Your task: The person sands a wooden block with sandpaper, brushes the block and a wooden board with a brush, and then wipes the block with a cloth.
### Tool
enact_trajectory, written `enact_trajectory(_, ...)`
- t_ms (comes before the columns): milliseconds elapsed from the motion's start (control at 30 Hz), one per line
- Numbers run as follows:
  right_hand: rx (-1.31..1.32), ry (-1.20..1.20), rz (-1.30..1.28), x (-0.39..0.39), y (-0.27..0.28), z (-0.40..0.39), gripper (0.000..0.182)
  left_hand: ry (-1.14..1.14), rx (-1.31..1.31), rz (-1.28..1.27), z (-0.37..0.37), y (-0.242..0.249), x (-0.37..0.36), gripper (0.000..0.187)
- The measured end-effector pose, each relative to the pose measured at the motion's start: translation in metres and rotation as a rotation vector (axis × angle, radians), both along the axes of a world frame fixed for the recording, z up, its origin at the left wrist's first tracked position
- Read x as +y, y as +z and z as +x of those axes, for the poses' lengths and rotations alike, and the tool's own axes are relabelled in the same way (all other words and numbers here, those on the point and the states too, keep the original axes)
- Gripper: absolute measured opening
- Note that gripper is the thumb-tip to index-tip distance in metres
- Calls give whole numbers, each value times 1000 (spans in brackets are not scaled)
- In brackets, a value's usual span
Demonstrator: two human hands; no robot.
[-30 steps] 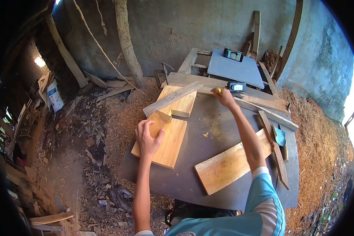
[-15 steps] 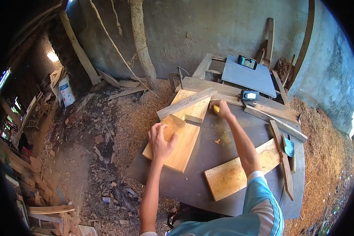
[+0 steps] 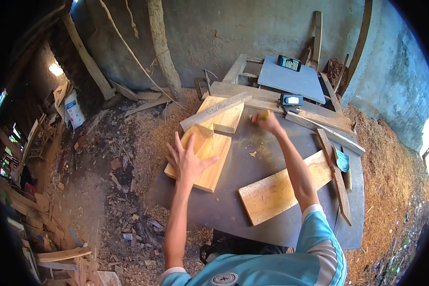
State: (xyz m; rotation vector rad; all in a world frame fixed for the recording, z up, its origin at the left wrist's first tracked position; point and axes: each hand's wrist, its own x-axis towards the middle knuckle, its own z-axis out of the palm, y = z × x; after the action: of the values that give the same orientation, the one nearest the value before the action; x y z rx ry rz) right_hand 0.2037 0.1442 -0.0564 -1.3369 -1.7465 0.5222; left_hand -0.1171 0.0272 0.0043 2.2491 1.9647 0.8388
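Observation:
My left hand [image 3: 188, 161] hovers with fingers spread over a light wooden board [image 3: 209, 159] at the left of the dark metal table [image 3: 252, 171]; a small wooden block [image 3: 199, 137] lies on that board just beyond the fingers. My right hand [image 3: 267, 122] is closed on a small yellow object [image 3: 263, 115] near the table's far side, beside a second light board [image 3: 224, 117] with a grey plank [image 3: 214, 110] lying across it.
A wide pale plank [image 3: 281, 187] lies near the front of the table. Narrow slats [image 3: 336, 171] and a blue cloth [image 3: 341, 161] sit at the right edge. A dark tape measure [image 3: 291, 100] and a phone [image 3: 289, 63] on a grey board stand beyond. Sawdust and scrap wood cover the ground.
My left hand has lifted off the small block and spread its fingers. My right hand has drawn back from the far planks toward the table's middle, holding the yellow object.

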Motion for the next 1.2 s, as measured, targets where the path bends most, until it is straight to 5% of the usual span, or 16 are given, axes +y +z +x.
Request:
enact_trajectory(67,-215,170,232,-10,-10,-7,11,3,25,-100,2,15,-16,108)
enact_trajectory(267,-237,474,-277,-72,56,-54,12,-60,50,-134,-2,7,-19,109)
enact_trajectory(400,-37,497,47,-71,37,-10,16,-62,54,-373,-1,34,3,104)
enact_trajectory(500,-155,196,1,-86,49,50,15,-114,219,-382,12,55,10,102)
enact_trajectory(667,21,-274,39,-74,-23,161,10,-204,511,-235,43,31,-14,94)
enact_trajectory(867,-396,-338,22,-74,1,101,14,-181,523,-80,41,12,-10,71)
enact_trajectory(1200,-282,521,1,-99,37,-76,25,-270,448,-98,31,10,-1,65)
